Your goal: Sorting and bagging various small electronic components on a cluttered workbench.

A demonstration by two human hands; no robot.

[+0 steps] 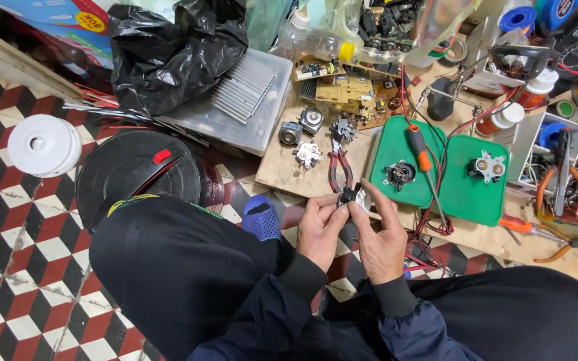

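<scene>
A small round black-and-white electrical part (354,196) is sitting tilted in the air just above the red-handled pliers (340,168), which are lying on the wooden tabletop (282,167).

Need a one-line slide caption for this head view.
Both hands, left hand and right hand, hold a small switch part above a cluttered wooden board.

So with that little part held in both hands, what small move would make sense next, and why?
Probably reaching for the orange-handled screwdriver. Both the left hand and right hand pinch the small black-and-white part bare, no tool in either, and the screwdriver lies close ahead on the green lid.
</scene>
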